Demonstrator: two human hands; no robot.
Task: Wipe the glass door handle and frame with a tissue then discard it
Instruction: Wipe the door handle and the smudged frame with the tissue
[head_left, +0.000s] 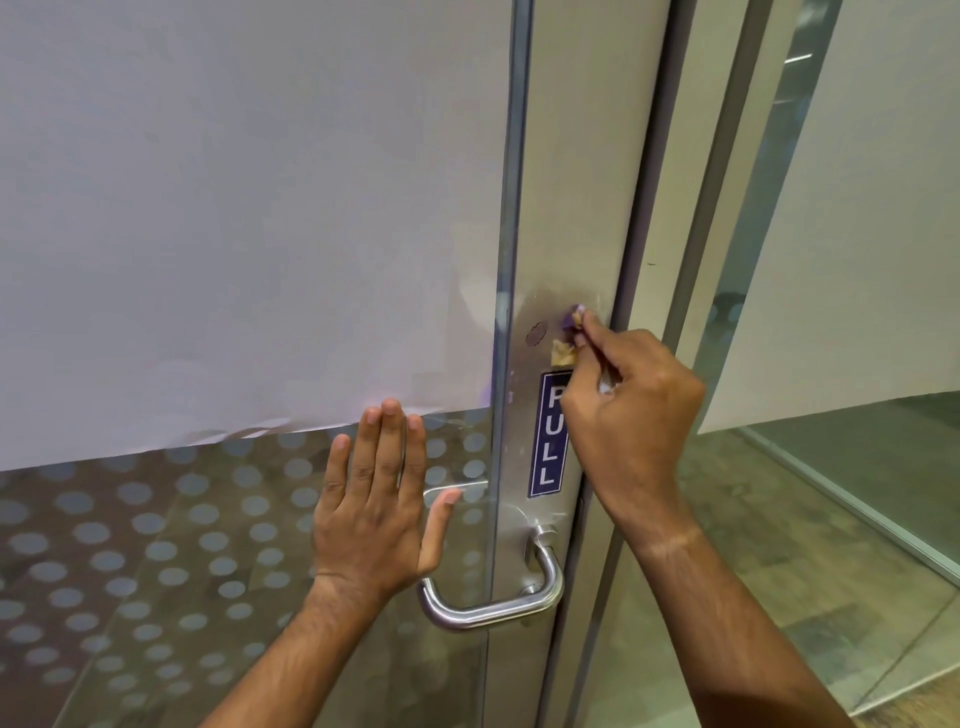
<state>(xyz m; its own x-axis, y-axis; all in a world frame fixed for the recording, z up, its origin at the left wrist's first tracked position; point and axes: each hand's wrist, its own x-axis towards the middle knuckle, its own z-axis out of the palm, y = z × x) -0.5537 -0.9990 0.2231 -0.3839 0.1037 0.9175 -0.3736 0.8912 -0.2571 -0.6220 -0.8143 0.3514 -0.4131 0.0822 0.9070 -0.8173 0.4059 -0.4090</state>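
The left hand (371, 499) lies flat on the glass door (234, 519), at nine o'clock from the frame (582, 156). The handle (498, 597) sits on the frame at five o'clock from that hand. The PULL sticker (548, 441) is on the frame at twelve o'clock from the handle. The right hand (628, 415) is just right of the sticker, its fingers (592, 338) pressing the tissue (571, 325) to the frame at twelve o'clock from the sticker.

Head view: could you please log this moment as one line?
right hand: small crumpled tissue on brushed metal door frame | left hand: flat on glass | curved steel handle: untouched
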